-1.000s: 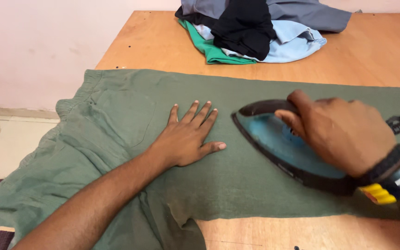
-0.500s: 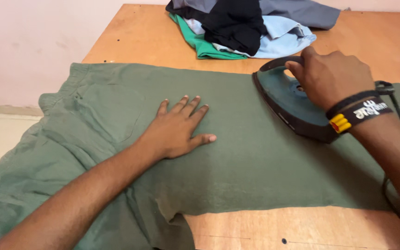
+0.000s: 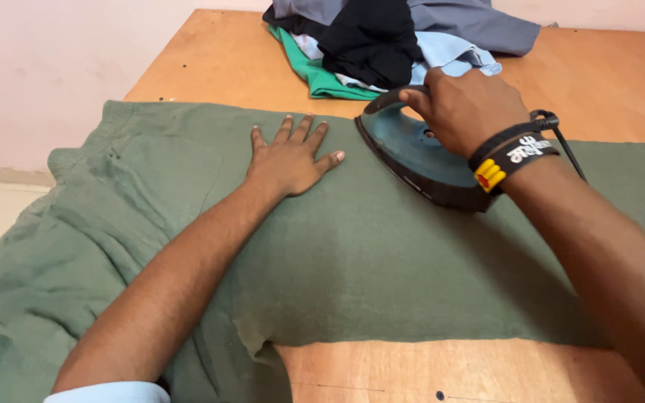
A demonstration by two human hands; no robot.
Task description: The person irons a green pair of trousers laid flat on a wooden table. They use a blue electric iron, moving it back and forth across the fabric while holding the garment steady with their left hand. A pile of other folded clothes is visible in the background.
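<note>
Olive-green trousers (image 3: pixel 382 254) spread flat on wooden table (image 3: pixel 606 82). Left hand (image 3: pixel 289 160) flat, fingers splayed, holding nothing. Right hand (image 3: pixel 464 108) closed round iron (image 3: pixel 412 153) handle. Risk: soleplate near fingertips, burn likely.

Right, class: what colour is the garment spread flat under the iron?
Olive green, plain with no pattern. The garment shows best in the head view.

Soft even light, faint shadows, sharp.

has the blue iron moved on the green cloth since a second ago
Yes. The blue electric iron moved from the near edge of the green trousers to their far edge, beside the clothes pile.
</note>
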